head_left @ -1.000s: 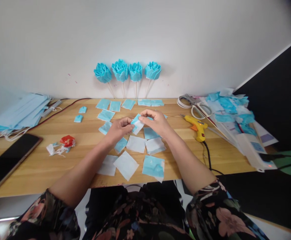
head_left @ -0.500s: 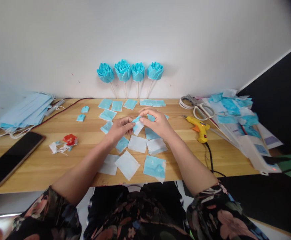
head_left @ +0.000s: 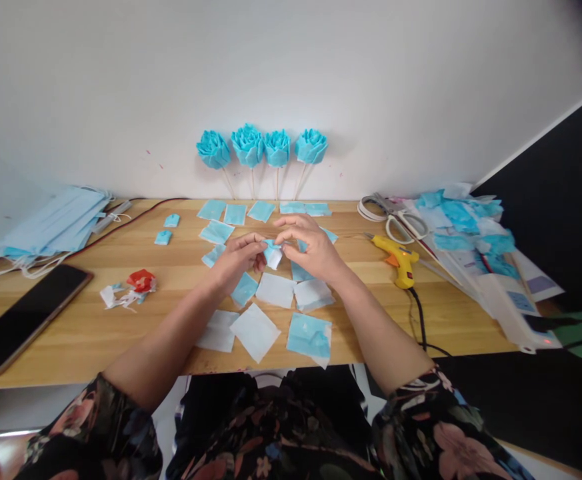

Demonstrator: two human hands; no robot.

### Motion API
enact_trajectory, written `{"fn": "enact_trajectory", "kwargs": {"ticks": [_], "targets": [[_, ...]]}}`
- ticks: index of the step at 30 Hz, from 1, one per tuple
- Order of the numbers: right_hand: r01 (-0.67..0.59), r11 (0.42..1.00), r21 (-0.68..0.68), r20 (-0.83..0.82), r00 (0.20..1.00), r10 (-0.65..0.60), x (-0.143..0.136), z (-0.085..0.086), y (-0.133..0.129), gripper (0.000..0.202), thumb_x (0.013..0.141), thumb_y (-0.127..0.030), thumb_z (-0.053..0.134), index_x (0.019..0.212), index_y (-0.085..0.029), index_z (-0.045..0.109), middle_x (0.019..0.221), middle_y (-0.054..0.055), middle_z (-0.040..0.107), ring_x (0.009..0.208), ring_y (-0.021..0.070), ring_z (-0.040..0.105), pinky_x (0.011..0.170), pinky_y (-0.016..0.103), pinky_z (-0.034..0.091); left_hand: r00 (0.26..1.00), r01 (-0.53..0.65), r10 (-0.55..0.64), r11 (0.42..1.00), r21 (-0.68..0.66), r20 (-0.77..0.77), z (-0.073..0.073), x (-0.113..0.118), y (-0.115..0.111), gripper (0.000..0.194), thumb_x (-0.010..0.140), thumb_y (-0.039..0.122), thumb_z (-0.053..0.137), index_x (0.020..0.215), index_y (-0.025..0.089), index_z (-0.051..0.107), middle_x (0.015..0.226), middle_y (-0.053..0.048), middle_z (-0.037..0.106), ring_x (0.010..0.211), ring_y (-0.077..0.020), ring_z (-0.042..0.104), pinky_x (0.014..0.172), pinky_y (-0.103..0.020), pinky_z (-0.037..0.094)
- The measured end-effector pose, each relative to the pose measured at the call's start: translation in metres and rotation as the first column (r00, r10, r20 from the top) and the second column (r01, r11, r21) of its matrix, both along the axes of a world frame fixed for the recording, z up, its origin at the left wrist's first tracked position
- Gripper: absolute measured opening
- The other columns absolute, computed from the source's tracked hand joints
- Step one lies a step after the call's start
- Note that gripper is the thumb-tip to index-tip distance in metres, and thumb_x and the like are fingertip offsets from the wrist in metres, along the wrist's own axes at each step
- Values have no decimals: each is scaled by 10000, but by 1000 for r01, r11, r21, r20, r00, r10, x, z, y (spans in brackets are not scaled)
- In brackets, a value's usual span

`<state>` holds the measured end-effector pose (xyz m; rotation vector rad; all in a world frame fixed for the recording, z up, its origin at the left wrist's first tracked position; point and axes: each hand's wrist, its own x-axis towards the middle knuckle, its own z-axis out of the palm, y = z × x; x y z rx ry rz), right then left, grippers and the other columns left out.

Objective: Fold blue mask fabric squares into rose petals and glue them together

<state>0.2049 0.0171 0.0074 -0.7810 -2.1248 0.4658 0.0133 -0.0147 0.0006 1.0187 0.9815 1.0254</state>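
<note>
Between my two hands is a small folded blue-and-white fabric piece (head_left: 272,254), raised over the middle of the table. My left hand (head_left: 241,259) pinches its left side between thumb and fingers. On its right side, my right hand (head_left: 309,245) has curled fingers, with thumb and fingertips at the piece's edge. Around and below them lie several cut squares, among them a white square (head_left: 255,332) and a blue square (head_left: 309,335) near the front edge. Two small folded blue pieces (head_left: 163,237) rest apart at the left.
Four blue flowers (head_left: 247,145) on sticks lean on the wall. A yellow glue gun (head_left: 397,259), scissors (head_left: 405,223), scraps (head_left: 463,217) and a power strip (head_left: 515,313) are at right. Face masks (head_left: 53,220), a phone (head_left: 28,320) and a red scrap (head_left: 141,281) are at left.
The piece in my hands looks smaller and more folded, with less white hanging down. My right fingers have shifted slightly left and curled differently over its edge.
</note>
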Motion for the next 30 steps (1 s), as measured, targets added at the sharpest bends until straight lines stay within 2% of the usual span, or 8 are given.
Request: {"fn": "enact_trajectory", "kwargs": {"ticks": [10, 14, 16, 18, 21, 23, 26, 30], "targets": [[13, 1000, 3, 10, 1000, -13, -1, -1, 0, 180, 834, -129, 581, 844, -269, 696, 1176, 37, 697, 1156, 248, 591, 1047, 478, 411, 997, -33, 38, 997, 65, -67, 0, 0, 0, 269, 747, 423, 708, 695, 180, 603, 580, 22, 561, 531, -107, 516, 546, -244, 416], [-51, 979, -198, -103, 994, 30, 2, 3, -2, 237, 864, -208, 583, 1054, -289, 701, 1313, 31, 657, 1274, 241, 552, 1126, 481, 369, 987, -104, 116, 988, 113, -112, 1, 1, -1, 267, 732, 419, 717, 675, 183, 607, 569, 29, 547, 523, -99, 493, 548, -244, 413], [-103, 907, -408, -229, 973, 7, 3, 3, -1, 340, 911, -339, 565, 1242, -303, 634, 1382, 32, 623, 1316, 229, 535, 1121, 452, 398, 981, -137, 153, 982, 134, -118, 2, 1, -1, 257, 737, 418, 713, 685, 185, 617, 553, 34, 540, 517, -98, 491, 555, -247, 413], [-150, 785, -601, -339, 938, -80, 2, 0, 0, 428, 926, -493, 537, 1302, -299, 600, 1347, 43, 646, 1260, 223, 580, 1039, 410, 483, 975, -161, 183, 974, 163, -129, 3, 2, -2, 250, 743, 414, 713, 695, 185, 625, 536, 37, 536, 514, -97, 487, 563, -247, 408], [-229, 611, -758, -402, 901, -161, -2, -6, 2, 477, 869, -626, 568, 1125, -241, 689, 1158, 68, 711, 1066, 217, 661, 870, 354, 560, 968, -170, 203, 963, 208, -148, 5, 3, -4, 264, 757, 426, 709, 696, 184, 624, 532, 36, 544, 518, -96, 480, 567, -246, 397], [-285, 546, -788, -420, 897, -138, -6, -9, 1, 449, 833, -624, 621, 967, -206, 712, 1016, 68, 721, 952, 200, 670, 799, 324, 559, 966, -165, 204, 960, 227, -162, 5, 3, -4, 276, 766, 441, 705, 702, 184, 625, 537, 35, 547, 523, -98, 482, 569, -247, 396], [-308, 525, -794, -430, 894, -126, -11, -9, -2, 357, 774, -544, 714, 815, -192, 677, 831, 22, 685, 809, 155, 639, 736, 284, 524, 960, -155, 206, 955, 252, -191, 3, 3, -4, 291, 774, 454, 704, 704, 182, 626, 547, 34, 544, 531, -99, 483, 568, -245, 393], [-223, 570, -791, -398, 895, -202, -14, -5, -5, 322, 696, -453, 766, 692, -193, 576, 691, -36, 584, 696, 119, 565, 734, 282, 493, 956, -165, 218, 953, 254, -195, 0, 3, -3, 298, 780, 458, 701, 707, 179, 625, 539, 35, 533, 533, -99, 474, 566, -244, 391]]}}
